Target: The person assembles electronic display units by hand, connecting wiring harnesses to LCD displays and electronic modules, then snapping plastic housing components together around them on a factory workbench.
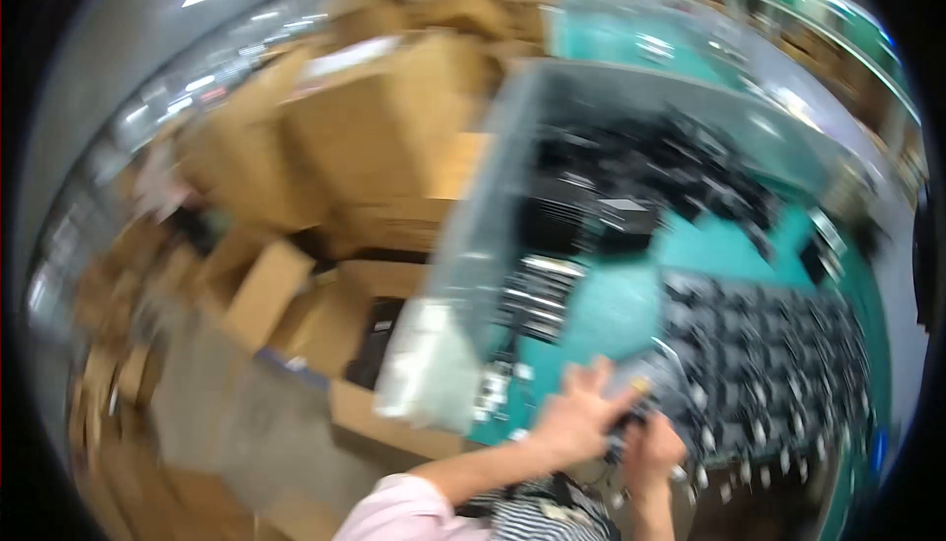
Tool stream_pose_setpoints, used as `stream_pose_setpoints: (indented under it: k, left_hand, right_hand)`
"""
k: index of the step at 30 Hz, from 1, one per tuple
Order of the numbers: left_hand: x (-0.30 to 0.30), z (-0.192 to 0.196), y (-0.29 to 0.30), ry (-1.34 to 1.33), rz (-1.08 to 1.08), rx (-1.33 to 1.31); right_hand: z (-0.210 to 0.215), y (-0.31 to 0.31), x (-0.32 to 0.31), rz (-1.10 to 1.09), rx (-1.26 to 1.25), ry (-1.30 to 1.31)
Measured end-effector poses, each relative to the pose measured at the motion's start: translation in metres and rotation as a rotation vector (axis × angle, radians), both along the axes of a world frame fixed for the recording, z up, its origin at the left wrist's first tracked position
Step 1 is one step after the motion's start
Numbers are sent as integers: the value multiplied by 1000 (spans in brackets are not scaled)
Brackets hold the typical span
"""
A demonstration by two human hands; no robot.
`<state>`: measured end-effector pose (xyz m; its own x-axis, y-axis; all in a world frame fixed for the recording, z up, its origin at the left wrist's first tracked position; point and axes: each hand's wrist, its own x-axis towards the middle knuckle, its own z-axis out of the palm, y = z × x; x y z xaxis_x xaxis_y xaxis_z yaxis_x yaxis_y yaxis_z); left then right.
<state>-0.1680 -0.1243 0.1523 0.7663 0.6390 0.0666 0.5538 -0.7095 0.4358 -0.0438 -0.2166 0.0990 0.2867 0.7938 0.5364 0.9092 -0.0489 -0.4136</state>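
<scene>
in the head view, a blurred dark grey item is at the hands, beside gridded rows of dark pieces. the left hand has fingers parted, thumb against it; the right hand curls; either's grip, i cannot tell. work looks partway: rows laid out, a black heap unsorted behind.

the green tabletop carries a jumbled black heap toward the back, black boxes before it, and blurred rows of dark items at right.
</scene>
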Motion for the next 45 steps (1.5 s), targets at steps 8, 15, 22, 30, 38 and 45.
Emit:
stream_pose_setpoints:
  k: [8,15,22,30,38,45]
  left_hand:
    - [-11,-33,-7,-59,45,-191]
    - [-39,-14,-6,-437,110,-57]
    - [-41,15,-17,-562,-19,25]
    - [-38,10,-34,-471,19,66]
    - [-25,21,-33,-408,2,195]
    - [-33,12,-21,-418,9,298]
  right_hand:
    - [32,-11,-7,227,-131,-1]
    - [84,2,21,253,234,-266]
    - [73,-20,24,234,191,294]
    - [79,-40,10,272,101,344]
    - [49,-36,3,194,356,926]
    - [58,-31,10,368,39,1715]
